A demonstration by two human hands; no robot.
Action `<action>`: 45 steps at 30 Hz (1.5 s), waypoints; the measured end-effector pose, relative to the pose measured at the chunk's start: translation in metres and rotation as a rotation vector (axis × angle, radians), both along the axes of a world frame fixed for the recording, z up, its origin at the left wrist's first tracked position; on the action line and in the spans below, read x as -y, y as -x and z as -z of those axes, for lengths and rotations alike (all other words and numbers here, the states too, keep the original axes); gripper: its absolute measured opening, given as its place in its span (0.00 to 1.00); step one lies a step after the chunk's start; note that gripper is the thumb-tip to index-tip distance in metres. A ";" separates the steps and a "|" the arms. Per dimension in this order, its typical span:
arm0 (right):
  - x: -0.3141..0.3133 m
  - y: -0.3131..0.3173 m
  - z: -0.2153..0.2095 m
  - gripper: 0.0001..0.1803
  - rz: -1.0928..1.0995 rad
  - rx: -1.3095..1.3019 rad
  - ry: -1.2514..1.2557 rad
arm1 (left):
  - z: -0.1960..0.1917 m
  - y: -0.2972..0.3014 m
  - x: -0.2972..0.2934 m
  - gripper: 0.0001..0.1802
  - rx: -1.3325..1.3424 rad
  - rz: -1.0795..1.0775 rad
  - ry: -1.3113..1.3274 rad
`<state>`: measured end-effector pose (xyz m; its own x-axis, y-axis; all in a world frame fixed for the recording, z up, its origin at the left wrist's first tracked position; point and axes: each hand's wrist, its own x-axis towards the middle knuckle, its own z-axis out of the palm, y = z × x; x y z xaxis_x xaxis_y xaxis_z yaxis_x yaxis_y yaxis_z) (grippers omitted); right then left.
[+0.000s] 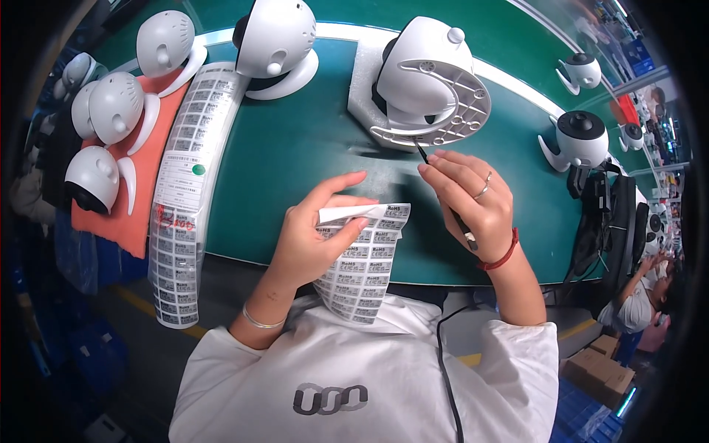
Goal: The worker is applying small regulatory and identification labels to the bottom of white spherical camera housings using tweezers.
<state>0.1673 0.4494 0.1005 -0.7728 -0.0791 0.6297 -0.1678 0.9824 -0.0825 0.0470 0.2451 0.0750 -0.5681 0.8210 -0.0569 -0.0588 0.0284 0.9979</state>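
My left hand (pixel 314 232) is closed on a sheet of labels (pixel 360 273), pinched near its folded top edge and hanging down in front of my shirt. The labels are small, grey and printed, in rows on white backing. In my right hand (pixel 473 196) are slim black tweezers (pixel 422 153), their tip at the rim of a white device's base. That white device (pixel 421 66) lies tipped over, so the ribbed underside of its curved stand (pixel 469 103) faces me. Beneath it is a white foam block (pixel 362 88).
A long strip of labels (pixel 177 258) in clear wrap lies at the left, overhanging the table's front edge. Several similar white devices (pixel 114 107) stand on an orange cloth (pixel 133 214). Another device (pixel 277 44) is at the back; one (pixel 583 140) stands right, near black bags (pixel 617 214).
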 end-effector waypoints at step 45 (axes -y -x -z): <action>-0.111 0.091 -0.133 0.12 -0.006 0.274 0.187 | 0.001 0.001 0.004 0.24 -0.208 -0.008 0.005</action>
